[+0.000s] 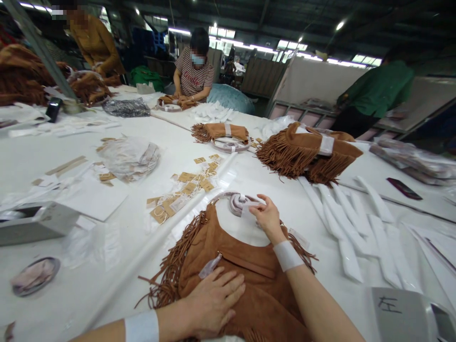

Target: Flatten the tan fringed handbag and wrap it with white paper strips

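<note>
A brown suede handbag (245,280) with long fringe lies flat on the table in front of me. My left hand (210,299) rests on its front with the fingers stretched out, just below a zip pull in clear wrapping (211,266). At the top of the bag, a strap (237,202) is coiled up in pale wrapping. My right hand (267,216) is beside the coil, its thumb and forefinger pinching a pale, thin piece of wrapping (248,210). A white band circles each of my wrists.
Brown paper tags (188,185) lie beyond the bag. White padded strips (352,228) lie to the right, near a grey box (399,313). Fringed bags (306,152) sit farther back. A grey tray (39,221) stands at left. Co-workers (194,71) work across the table.
</note>
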Motion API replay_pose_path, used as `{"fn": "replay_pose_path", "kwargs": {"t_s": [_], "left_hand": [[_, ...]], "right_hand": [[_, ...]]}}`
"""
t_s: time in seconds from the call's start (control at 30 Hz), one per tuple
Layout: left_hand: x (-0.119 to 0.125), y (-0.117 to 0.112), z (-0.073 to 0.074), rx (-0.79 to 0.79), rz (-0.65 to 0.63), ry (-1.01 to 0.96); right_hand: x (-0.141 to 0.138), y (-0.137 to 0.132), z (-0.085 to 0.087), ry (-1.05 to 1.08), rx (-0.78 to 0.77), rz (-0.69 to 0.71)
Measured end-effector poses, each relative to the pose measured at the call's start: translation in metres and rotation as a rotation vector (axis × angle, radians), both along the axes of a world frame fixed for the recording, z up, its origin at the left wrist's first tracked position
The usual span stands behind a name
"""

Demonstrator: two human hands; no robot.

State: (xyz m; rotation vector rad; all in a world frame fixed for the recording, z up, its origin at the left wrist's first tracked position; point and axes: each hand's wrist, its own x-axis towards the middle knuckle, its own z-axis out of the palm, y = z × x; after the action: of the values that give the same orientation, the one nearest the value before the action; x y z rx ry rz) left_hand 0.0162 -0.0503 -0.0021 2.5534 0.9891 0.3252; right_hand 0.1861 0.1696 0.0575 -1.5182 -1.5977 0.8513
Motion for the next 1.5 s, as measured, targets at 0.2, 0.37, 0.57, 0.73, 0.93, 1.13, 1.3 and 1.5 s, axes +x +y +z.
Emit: {"fn": "replay_pose_path", "kwargs": {"t_s": [0.2,0.37,0.57,0.73,0.93,1.13,1.3,1.5], "left_hand": [[0.000,-0.001,-0.005,0.002,-0.012,0.005],[0.001,-0.003,0.000,0.054,-0.005,0.001],[0.002,-0.009,0.015,0.094,0.034,-0.030],[0.001,-0.013,0.017,0.086,0.048,-0.096],[-0.002,-0.015,0.004,0.077,0.179,-0.188],[-0.004,-0.012,0.008,0.091,0.055,-0.086],[-0.004,-0.011,0.014,0.071,-0.020,-0.072],[-0.003,-0.010,0.016,0.047,-0.020,-0.055]], "right_hand": [[0.008,-0.071,0.038,0.123,0.017,0.064],[0.025,-0.169,0.018,0.010,-0.004,0.185],[0.038,-0.235,-0.039,-0.135,0.235,0.294],[0.045,-0.243,-0.057,-0.251,0.394,0.387],[0.055,-0.241,-0.067,-0.370,0.473,0.465],[0.058,-0.239,-0.066,-0.427,0.601,0.534],[0.060,-0.240,-0.068,-0.472,0.592,0.555],[0.059,-0.238,-0.070,-0.542,0.688,0.549]]}}
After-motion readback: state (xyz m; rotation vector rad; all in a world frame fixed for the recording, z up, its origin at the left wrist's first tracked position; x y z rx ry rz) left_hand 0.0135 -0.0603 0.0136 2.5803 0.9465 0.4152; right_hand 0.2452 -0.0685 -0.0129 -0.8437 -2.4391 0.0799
